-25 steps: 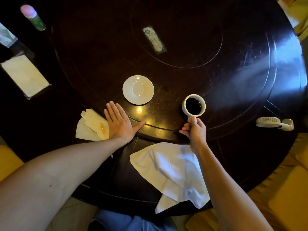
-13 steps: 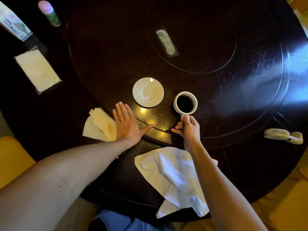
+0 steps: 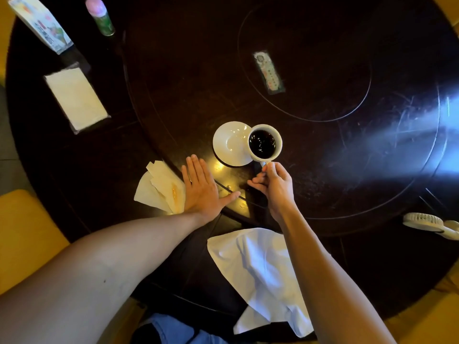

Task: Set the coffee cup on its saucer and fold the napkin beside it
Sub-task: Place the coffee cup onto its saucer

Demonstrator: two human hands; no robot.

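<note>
Right hand: my right hand (image 3: pixel 275 187) pinches the coffee cup (image 3: pixel 264 143) by its handle, fingers (image 3: pixel 255 181) curled in tight; the handle itself is mostly hidden behind my thumb.
Cup: white, nearly full of black coffee, upright as far as I can tell. It overlaps the right edge of the saucer (image 3: pixel 229 142). Whether its base touches the saucer or hangs above it, I cannot tell from here.
Key relation: the saucer's centre lies to the left of the cup and slightly away from my right hand. The cup needs a short shift leftward, then down. Right hand is the one on it; no handover needed.
Left hand: my left hand (image 3: pixel 201 189) lies flat on the tabletop (image 3: pixel 323 170), fingers straight and together, thumb spread out toward the right. It holds nothing. It sits just beside a crumpled paper tissue (image 3: pixel 159 189).
Napkin: white cloth napkin (image 3: pixel 258 271), rumpled and unfolded, at the near edge of the tabletop under my right forearm, partly hanging over. Fold not yet started.
Risk, my guess: the coffee is high in the cup; a tilt while centring could slop it.
Elsewhere: tissue pack (image 3: pixel 75 95), small bottle (image 3: pixel 100 16), handheld fan (image 3: pixel 432 224).
</note>
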